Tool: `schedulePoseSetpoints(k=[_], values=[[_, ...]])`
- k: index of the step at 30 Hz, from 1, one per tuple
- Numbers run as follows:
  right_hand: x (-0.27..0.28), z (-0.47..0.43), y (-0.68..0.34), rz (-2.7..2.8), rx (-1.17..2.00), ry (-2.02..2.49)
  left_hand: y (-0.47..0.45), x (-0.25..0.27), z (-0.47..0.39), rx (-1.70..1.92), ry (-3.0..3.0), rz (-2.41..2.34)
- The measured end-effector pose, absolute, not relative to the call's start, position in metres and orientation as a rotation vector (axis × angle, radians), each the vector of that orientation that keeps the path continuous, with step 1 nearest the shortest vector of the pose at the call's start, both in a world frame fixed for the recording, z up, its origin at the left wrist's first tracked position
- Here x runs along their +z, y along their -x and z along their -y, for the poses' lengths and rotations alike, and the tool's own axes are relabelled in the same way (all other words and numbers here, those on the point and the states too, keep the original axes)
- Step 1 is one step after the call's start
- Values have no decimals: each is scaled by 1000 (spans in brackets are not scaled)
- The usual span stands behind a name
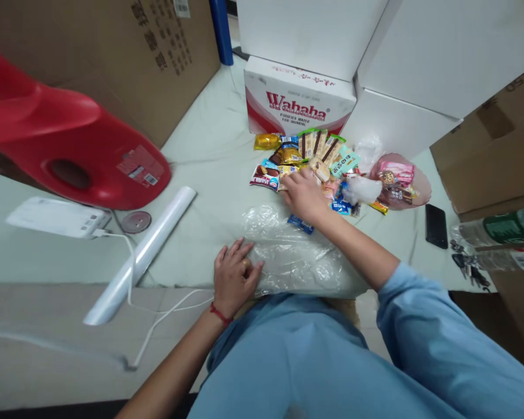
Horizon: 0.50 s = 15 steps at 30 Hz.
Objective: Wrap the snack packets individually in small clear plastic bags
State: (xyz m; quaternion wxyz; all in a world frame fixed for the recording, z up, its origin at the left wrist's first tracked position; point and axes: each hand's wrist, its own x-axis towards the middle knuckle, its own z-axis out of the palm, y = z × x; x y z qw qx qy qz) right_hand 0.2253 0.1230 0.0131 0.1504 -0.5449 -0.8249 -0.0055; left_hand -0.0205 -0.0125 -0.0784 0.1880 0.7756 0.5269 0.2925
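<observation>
My left hand [234,278] lies flat near the table's front edge, fingers spread, beside the left end of a crinkled clear plastic bag [303,265]. My right hand [305,195] reaches over the bag into a pile of wrapped snacks, its fingers bent down on a small yellow snack packet [287,171]. The fingertips partly cover that packet. Left of it lies a brown and blue snack packet [265,176]. Behind are long bars in green-edged wrappers [318,142] and a mint-green packet [344,161]. A blue packet [301,224] lies on the bag under my right wrist.
Behind the snacks stands a Wahaha carton [299,102]. On the left are a large red jug [82,139], a white power bank [61,217] with a cable and a white roll [144,250]. A pinkish bowl of snacks [421,189], a phone [436,226] and keys [468,265] lie right.
</observation>
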Motion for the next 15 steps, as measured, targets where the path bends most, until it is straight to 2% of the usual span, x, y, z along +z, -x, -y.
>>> schedulePoseSetpoints(k=[5,11,15], values=[[-18,-183,-201,2538,-113,1520,23,-77,14,769,-2265,-1466],[8,-171,-226,2361,-126,1559,26,-75,19,739,-2251,-1452],[2,-163,-228,2633,-54,1351,25,-77,21,718,-2246,-1503]])
